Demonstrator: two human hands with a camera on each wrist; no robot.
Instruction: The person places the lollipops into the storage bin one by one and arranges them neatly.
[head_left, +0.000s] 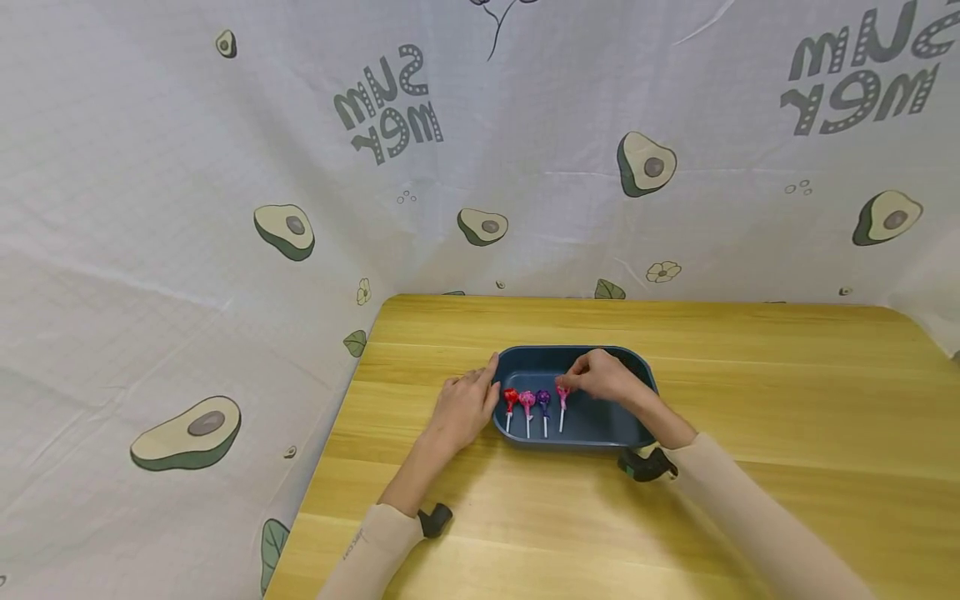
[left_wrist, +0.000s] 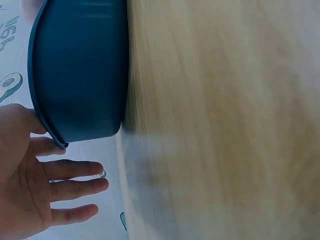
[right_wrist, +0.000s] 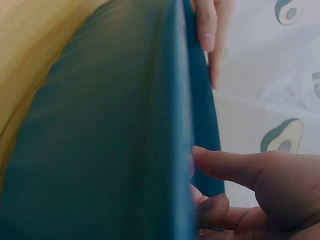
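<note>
A dark blue rectangular tray with rounded corners sits on the wooden table. My left hand rests at the tray's left end, thumb and index finger touching the rim; its other fingers stretch straight out beside the tray in the left wrist view. Inside, my right hand pinches the head of a pink lollipop, whose white stick points toward me. To its left lie a red lollipop, another pink lollipop and a purple lollipop in a row. The tray wall hides part of the right fingertips in the right wrist view.
The wooden table extends to both sides and in front of the tray. A white cloth printed with avocados hangs behind and at the left. Dark wrist devices show at the left cuff and the right cuff.
</note>
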